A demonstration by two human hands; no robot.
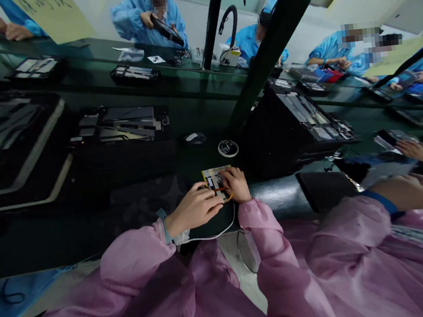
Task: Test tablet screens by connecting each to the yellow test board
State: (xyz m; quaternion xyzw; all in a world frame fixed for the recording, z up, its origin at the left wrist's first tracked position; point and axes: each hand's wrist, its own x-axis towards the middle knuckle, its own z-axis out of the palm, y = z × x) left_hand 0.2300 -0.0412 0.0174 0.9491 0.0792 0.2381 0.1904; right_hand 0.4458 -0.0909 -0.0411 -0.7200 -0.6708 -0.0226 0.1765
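Head view: yellow-edged panel (212,179) lies between left hand (193,208) and right hand (237,184).

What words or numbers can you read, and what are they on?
None can be read for sure.
Yellow sheet, top left: handwriting, too tilted and blurred to read.
White label on the small board by the hands: any print is too small.

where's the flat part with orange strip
Just below centre of the head view, the flat part is between left hand and right hand, below the round disc.
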